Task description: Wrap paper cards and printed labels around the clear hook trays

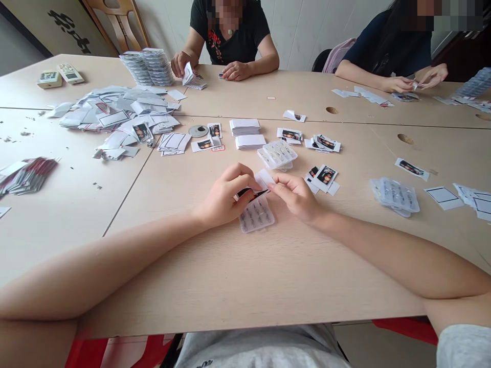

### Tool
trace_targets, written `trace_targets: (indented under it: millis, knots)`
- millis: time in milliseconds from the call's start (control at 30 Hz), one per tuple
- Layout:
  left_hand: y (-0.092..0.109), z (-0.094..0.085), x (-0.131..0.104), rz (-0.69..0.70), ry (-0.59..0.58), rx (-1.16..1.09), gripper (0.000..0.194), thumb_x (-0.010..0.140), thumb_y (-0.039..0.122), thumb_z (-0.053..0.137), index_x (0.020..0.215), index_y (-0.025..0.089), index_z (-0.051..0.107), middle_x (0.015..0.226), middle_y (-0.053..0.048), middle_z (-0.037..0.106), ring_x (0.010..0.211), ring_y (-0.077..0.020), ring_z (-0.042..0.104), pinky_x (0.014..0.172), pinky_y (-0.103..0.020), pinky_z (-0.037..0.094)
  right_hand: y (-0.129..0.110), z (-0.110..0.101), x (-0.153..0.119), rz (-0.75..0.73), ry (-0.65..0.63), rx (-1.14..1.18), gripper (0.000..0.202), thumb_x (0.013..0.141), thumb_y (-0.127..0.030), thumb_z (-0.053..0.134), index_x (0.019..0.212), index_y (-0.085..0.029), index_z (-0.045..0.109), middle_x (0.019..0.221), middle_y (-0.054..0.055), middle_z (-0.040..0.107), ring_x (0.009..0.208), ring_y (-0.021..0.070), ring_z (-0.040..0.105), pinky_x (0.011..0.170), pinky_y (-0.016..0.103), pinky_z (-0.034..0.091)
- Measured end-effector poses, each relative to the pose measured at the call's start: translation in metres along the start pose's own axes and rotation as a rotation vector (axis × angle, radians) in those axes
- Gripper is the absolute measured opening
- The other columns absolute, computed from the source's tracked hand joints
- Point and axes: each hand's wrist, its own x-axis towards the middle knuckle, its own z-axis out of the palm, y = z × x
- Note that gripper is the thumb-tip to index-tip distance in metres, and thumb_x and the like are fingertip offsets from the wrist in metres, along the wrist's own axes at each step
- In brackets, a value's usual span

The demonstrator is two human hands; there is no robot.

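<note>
Well beyond the left hand (232, 197), farther left, two pale keypad devices (70, 74) lie on the table (268, 276); behind them stands a wooden chair (123, 29). Straight across from both hands sits a person (249, 28) in black. Past the right hand (297, 199), pink fabric (337, 57) shows behind another person (368, 48).

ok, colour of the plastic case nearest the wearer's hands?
The case is clear, see-through plastic; it shows in the head view.
</note>
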Motion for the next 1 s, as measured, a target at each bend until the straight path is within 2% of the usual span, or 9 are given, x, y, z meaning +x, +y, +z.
trace_targets:
  millis: [433,833,1000]
  knots:
    - [0.0009,0.0002,-0.0006,0.065,0.023,0.016,0.023,0.079,0.0,0.052,0.089,0.019,0.059,0.09,-0.005,0.052,0.081,-0.0122,0.055,0.064,-0.024,0.05,0.0003,0.0006,-0.0004,-0.014,0.003,0.032,0.019,0.087,-0.03,0.051,0.075,-0.017,0.059,0.071,0.0,0.057,0.07,0.0127,0.051,0.069,0.027,0.039]
    - [-0.0008,0.0002,-0.001,0.135,0.01,0.071,0.022,0.082,0.003,0.049,0.093,0.021,0.058,0.095,-0.006,0.061,0.084,-0.0148,0.054,0.075,-0.032,0.048,0.0022,0.0005,-0.0007,-0.01,-0.006,-0.005,0.024,0.087,-0.037,0.05,0.078,-0.017,0.06,0.077,0.002,0.06,0.076,0.0148,0.053,0.074,0.028,0.04]
    - [0.0,-0.0006,-0.0009,0.138,-0.005,0.083,0.021,0.084,0.004,0.048,0.091,0.022,0.056,0.096,-0.006,0.063,0.089,-0.0164,0.054,0.076,-0.033,0.047,-0.0006,0.0013,-0.0007,-0.008,0.004,-0.024,0.025,0.087,-0.038,0.051,0.074,-0.017,0.057,0.069,-0.001,0.055,0.068,0.0129,0.05,0.068,0.027,0.039]
